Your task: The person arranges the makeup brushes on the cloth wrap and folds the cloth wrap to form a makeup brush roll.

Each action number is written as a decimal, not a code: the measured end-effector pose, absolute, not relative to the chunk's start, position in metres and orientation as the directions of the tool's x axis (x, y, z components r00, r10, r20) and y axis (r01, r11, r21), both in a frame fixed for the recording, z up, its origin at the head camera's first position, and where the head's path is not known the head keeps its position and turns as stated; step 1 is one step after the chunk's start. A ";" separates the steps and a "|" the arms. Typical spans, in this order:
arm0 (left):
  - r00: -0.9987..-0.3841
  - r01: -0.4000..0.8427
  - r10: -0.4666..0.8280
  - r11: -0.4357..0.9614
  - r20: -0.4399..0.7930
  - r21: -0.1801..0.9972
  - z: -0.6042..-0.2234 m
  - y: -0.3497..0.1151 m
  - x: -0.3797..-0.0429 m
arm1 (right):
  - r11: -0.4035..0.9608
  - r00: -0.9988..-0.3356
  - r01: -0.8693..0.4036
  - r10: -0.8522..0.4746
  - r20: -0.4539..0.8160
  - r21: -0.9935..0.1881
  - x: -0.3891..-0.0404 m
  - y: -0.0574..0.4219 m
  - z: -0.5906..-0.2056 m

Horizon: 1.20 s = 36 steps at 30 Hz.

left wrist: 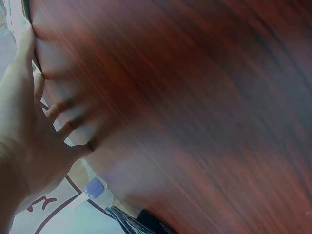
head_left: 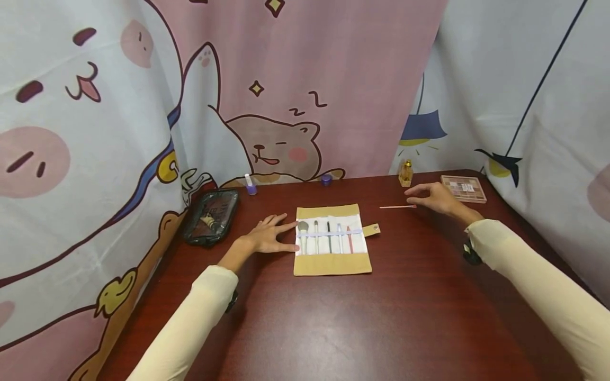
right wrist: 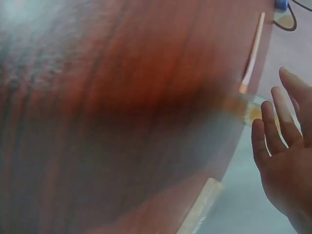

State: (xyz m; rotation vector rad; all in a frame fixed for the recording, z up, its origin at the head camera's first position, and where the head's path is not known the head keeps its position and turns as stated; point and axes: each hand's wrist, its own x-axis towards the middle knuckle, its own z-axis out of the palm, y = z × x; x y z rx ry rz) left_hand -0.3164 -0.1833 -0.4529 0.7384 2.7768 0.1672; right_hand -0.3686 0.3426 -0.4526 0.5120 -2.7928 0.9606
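An unrolled tan-and-white makeup brush roll (head_left: 332,265) lies on the dark red table, with several brushes tucked under its elastic band. My left hand (head_left: 268,237) is spread at the roll's left side, thumb and index fingertip right at its edge. In the left wrist view, fingertips of the left hand (left wrist: 29,131) reach down to the tabletop. Right of the roll's snap strap (head_left: 371,230) lies a thin pink makeup brush (head_left: 397,207). My right hand (head_left: 436,199) hovers by its right end. The right wrist view has the right hand (right wrist: 287,156) with extended fingers, beside the brush (right wrist: 253,53).
At the back stand a gold perfume bottle (head_left: 406,173), a small purple jar (head_left: 326,180) and a white-and-purple bottle (head_left: 250,185). An eyeshadow palette (head_left: 464,189) lies at the back right. A black clear-topped pouch (head_left: 211,217) lies left. Printed curtains (head_left: 362,106) surround the table.
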 end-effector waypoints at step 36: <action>-0.838 0.472 0.501 0.864 -0.216 0.174 -0.453 -0.183 -0.315 | 0.792 -0.926 -0.374 -0.295 0.235 -0.483 -0.358 0.338 -0.480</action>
